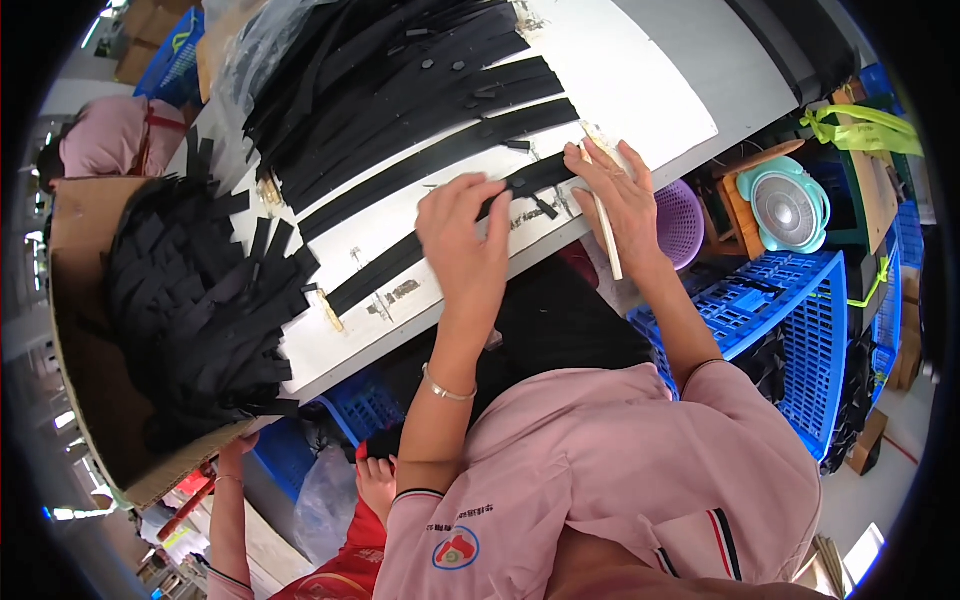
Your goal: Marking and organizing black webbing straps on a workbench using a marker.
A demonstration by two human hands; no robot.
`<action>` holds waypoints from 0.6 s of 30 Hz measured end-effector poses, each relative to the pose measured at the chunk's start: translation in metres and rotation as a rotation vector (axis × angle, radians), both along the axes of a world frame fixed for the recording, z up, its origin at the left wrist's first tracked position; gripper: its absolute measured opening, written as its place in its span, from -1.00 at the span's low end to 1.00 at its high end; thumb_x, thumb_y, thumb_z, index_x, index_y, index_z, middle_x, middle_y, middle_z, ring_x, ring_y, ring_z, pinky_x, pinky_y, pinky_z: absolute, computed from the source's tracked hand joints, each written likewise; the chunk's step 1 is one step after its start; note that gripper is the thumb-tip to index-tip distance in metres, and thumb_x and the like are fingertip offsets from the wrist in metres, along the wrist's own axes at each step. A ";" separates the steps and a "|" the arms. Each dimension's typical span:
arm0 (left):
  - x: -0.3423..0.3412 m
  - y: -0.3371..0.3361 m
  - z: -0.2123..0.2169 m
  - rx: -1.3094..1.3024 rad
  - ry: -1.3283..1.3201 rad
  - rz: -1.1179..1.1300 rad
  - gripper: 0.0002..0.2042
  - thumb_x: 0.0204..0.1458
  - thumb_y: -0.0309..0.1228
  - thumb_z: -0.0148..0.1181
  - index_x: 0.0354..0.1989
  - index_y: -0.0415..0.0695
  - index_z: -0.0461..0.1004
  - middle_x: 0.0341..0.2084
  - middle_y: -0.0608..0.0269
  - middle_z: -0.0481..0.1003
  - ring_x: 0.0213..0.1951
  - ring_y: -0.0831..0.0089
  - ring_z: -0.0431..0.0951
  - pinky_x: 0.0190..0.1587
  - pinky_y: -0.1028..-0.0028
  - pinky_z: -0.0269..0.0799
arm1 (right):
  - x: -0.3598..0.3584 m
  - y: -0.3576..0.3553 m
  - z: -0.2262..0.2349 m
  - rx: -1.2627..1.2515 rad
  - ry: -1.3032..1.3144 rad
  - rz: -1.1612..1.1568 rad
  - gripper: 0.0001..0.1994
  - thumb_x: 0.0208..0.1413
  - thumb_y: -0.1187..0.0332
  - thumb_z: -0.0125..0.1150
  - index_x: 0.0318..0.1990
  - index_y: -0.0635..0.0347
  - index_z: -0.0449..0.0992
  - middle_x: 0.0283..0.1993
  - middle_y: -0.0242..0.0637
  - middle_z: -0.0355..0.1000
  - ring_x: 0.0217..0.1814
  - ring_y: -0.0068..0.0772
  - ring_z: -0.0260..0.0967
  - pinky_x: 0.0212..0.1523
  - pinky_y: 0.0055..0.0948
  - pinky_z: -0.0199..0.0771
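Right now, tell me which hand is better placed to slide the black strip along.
Left. The left hand lies flat on the black strip; the right hand holds a pale stick at the strip's end.

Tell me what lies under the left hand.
The left hand presses a long black strip against the white table. The palm covers that stretch of strip, hiding it.

Black strips on a white desk, ringed by pink and blue.

The strips (420, 150) are plain black on the white desk (640, 90); at nine o'clock a brown cardboard box (80, 330) holds more black pieces. At three o'clock sit a blue crate (790, 320), a lilac basket (682, 222) and a teal fan (788, 208). The pink shirt (610, 480) has striped trim.
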State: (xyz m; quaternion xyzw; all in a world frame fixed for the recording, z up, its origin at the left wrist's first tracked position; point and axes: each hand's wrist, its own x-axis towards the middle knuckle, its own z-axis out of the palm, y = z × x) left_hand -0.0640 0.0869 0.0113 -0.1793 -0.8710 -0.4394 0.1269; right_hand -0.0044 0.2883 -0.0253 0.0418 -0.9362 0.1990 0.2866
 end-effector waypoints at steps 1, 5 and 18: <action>-0.004 0.010 -0.002 0.035 0.006 -0.060 -0.89 0.06 -0.46 0.40 -0.24 -0.11 0.69 -0.15 0.25 0.63 -0.03 0.23 0.53 0.09 0.32 0.41 | 0.000 0.000 0.000 0.007 0.021 0.009 -0.53 0.09 0.46 0.41 0.18 0.06 0.50 0.19 -0.34 0.59 0.36 -0.32 0.46 0.50 -0.02 0.11; -0.010 0.031 -0.009 -0.010 0.030 -0.063 -0.93 0.04 -0.44 0.42 -0.31 -0.09 0.68 -0.19 0.30 0.63 -0.04 0.27 0.53 0.10 0.30 0.34 | 0.000 -0.001 0.004 -0.017 0.001 -0.009 -0.56 0.11 0.44 0.40 0.16 0.06 0.50 0.21 -0.38 0.58 0.38 -0.34 0.44 0.50 -0.02 0.09; -0.009 0.034 -0.014 -0.073 0.145 -0.076 -0.92 -0.02 -0.47 0.40 -0.36 -0.11 0.63 -0.20 0.36 0.58 -0.08 0.28 0.49 0.09 0.26 0.27 | -0.017 0.007 0.033 -0.351 0.006 0.066 -0.75 0.22 0.48 0.30 0.04 0.16 0.61 -0.24 -0.31 0.65 -0.22 -0.34 0.57 0.23 -0.22 0.36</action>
